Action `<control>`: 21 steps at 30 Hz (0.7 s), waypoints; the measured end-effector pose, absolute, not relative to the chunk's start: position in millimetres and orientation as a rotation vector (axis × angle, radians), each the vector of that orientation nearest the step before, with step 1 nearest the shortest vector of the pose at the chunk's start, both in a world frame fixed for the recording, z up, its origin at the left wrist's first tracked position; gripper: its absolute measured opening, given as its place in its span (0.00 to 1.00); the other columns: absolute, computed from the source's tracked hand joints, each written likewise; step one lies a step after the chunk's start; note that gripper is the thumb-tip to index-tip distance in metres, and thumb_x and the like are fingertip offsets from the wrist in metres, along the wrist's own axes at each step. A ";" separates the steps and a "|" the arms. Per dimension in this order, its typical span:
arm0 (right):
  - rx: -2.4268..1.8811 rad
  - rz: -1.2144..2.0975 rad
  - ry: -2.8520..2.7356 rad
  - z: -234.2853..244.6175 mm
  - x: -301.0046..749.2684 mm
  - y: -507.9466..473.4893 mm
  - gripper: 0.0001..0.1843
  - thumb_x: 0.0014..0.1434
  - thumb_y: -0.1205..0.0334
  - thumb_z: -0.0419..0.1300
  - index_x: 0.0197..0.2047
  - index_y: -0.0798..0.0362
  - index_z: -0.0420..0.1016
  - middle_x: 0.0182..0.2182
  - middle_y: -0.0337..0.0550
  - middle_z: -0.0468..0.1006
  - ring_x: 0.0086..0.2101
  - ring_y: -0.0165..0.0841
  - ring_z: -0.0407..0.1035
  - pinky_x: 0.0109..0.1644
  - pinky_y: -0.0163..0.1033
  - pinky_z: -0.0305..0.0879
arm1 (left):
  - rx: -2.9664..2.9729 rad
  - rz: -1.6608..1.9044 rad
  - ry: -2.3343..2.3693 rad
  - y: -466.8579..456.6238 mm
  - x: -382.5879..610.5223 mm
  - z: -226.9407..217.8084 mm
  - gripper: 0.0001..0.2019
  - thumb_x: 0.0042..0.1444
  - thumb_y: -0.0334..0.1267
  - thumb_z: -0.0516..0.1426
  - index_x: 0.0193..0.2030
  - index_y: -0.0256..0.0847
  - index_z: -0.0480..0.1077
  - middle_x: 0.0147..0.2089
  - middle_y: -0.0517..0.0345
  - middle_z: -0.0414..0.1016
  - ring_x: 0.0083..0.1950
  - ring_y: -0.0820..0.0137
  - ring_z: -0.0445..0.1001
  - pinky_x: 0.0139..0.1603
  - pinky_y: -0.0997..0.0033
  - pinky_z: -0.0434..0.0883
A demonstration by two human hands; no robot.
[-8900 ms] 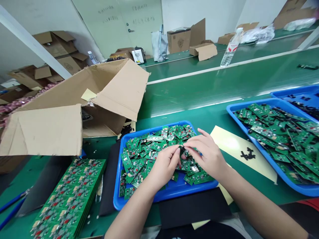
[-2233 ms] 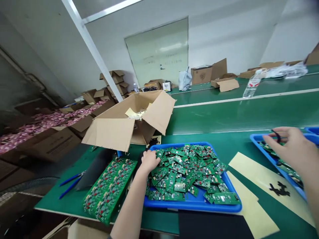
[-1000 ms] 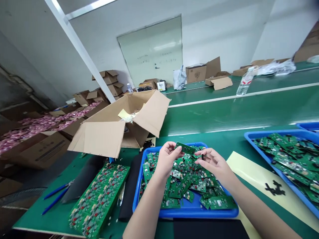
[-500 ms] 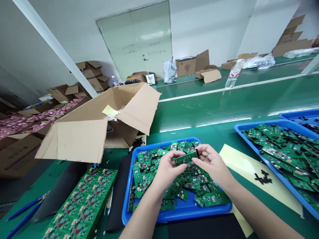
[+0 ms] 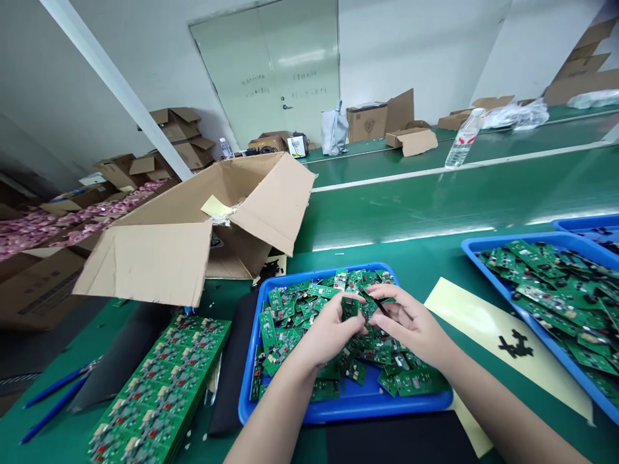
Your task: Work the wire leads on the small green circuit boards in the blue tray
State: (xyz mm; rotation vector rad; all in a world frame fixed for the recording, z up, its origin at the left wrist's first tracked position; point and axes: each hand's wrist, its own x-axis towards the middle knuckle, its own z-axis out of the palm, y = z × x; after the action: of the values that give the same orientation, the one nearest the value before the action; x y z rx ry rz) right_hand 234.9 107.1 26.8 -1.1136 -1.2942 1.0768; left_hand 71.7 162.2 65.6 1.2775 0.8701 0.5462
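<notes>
My left hand (image 5: pixel 333 330) is closed on a small green circuit board (image 5: pixel 350 308), held above a blue tray (image 5: pixel 309 422). Close by on the right, my right hand (image 5: pixel 409 322) pinches a thin black strip (image 5: pixel 376 300) between thumb and fingers. The strip is near the board's right end; whether the two touch I cannot tell. Beneath both hands, the tray holds a loose heap of similar green boards (image 5: pixel 285 345). Part of the held board is hidden by my left fingers.
A yellow sheet (image 5: pixel 464 316) carries black strips (image 5: pixel 516 343). Another blue tray (image 5: pixel 476 254) of boards stands at right. On the left are stacked board panels (image 5: pixel 159 393), blue-handled pliers (image 5: pixel 55 390) and an open carton (image 5: pixel 145 258). A water bottle (image 5: pixel 464 138) stands behind.
The board in my left hand has turned so its long side no longer faces me. The black strip in my right hand has tipped from upright to slanted. The view has shifted slightly.
</notes>
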 end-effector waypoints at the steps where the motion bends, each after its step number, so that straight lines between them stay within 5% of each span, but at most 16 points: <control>1: -1.108 1.075 -1.308 27.4 235.7 106.5 0.15 0.58 0.54 0.59 0.48 0.46 0.68 0.53 0.48 0.65 0.37 0.34 0.71 0.45 0.44 0.71 | 1.277 0.598 0.884 163.0 71.5 66.9 0.11 0.48 0.31 0.59 0.40 0.39 0.69 0.24 0.66 0.69 0.29 0.73 0.71 0.37 0.72 0.66; 10: -1.007 1.199 -1.423 26.5 241.5 102.8 0.14 0.60 0.53 0.57 0.50 0.44 0.70 0.55 0.48 0.63 0.29 0.28 0.71 0.39 0.42 0.72 | 1.330 0.678 0.897 163.7 73.1 67.7 0.09 0.45 0.41 0.63 0.28 0.38 0.71 0.19 0.66 0.67 0.19 0.77 0.65 0.24 0.77 0.60; 15: -1.234 0.834 -1.570 30.2 246.0 103.2 0.11 0.60 0.55 0.56 0.43 0.44 0.77 0.54 0.47 0.65 0.38 0.37 0.71 0.42 0.44 0.71 | 1.360 0.557 0.899 162.0 72.6 65.9 0.09 0.46 0.41 0.62 0.27 0.38 0.69 0.17 0.67 0.66 0.18 0.77 0.65 0.22 0.78 0.59; 21: -1.259 0.479 -1.686 29.8 246.3 105.8 0.10 0.60 0.59 0.56 0.33 0.46 0.79 0.54 0.46 0.66 0.31 0.33 0.71 0.43 0.48 0.70 | 1.353 0.465 0.869 160.7 73.9 63.7 0.07 0.47 0.37 0.60 0.26 0.38 0.67 0.14 0.68 0.66 0.17 0.77 0.65 0.23 0.78 0.59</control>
State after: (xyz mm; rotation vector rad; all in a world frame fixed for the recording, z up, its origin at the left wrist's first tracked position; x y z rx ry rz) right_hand 246.3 105.8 29.8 -1.2585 -1.6863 0.4788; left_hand 73.9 160.7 63.7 1.3530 0.8685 0.4654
